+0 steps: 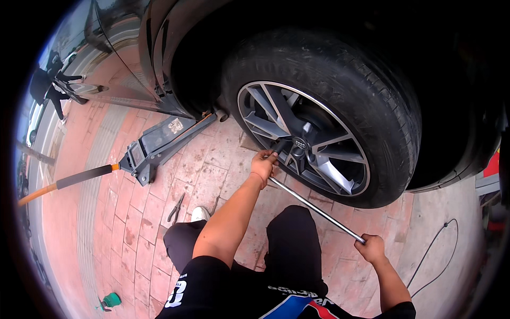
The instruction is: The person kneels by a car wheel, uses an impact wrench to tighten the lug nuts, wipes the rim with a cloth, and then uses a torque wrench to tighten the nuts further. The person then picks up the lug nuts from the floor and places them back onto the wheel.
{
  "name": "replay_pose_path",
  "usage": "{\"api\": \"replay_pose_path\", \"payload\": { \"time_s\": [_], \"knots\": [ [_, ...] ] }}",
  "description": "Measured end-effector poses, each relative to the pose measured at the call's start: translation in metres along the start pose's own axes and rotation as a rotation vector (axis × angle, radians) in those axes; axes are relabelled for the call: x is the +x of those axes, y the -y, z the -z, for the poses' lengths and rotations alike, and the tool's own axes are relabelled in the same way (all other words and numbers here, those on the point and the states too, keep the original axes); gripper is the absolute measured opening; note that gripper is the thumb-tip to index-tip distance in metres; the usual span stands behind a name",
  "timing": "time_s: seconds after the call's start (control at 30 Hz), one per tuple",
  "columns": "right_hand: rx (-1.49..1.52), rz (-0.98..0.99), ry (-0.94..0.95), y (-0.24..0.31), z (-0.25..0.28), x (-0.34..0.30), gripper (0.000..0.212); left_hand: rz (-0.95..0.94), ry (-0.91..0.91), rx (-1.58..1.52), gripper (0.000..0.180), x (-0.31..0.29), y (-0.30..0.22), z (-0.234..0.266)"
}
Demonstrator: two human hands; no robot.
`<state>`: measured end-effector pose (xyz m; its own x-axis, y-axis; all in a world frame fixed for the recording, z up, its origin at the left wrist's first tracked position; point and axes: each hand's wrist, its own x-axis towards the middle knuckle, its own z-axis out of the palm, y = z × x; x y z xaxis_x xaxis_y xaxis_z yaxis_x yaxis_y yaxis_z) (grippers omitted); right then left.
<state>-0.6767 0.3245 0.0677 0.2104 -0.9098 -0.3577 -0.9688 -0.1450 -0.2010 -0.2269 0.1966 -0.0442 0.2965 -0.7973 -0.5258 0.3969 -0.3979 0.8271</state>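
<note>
Before me is a car wheel with silver-and-black spokes and a black tire. A long chrome lug wrench slants from the hub area down to the right. My left hand is closed round the wrench's head, beside the lower left of the rim. From its fingers a dark socket points in toward the wheel's centre; whether it sits on a bolt I cannot tell. My right hand grips the far end of the bar, with the arm stretched out to the right.
A grey floor jack reaches under the dark car body, its orange handle running left. Pliers lie on the red paving by my shoe. A green object stands lower left; a black cable loops at right.
</note>
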Motion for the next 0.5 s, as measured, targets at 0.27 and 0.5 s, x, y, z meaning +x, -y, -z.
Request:
{"api": "replay_pose_path", "payload": {
  "time_s": [0.27,0.5],
  "knots": [
    [-0.095,-0.038,-0.088,0.026,0.078,-0.059,0.024,0.001,0.105,-0.043,0.032,-0.042,-0.038,-0.016],
    [-0.081,-0.087,-0.106,0.063,0.12,-0.066,0.028,-0.025,0.147,-0.008,0.029,-0.015,-0.061,-0.032]
  ]
}}
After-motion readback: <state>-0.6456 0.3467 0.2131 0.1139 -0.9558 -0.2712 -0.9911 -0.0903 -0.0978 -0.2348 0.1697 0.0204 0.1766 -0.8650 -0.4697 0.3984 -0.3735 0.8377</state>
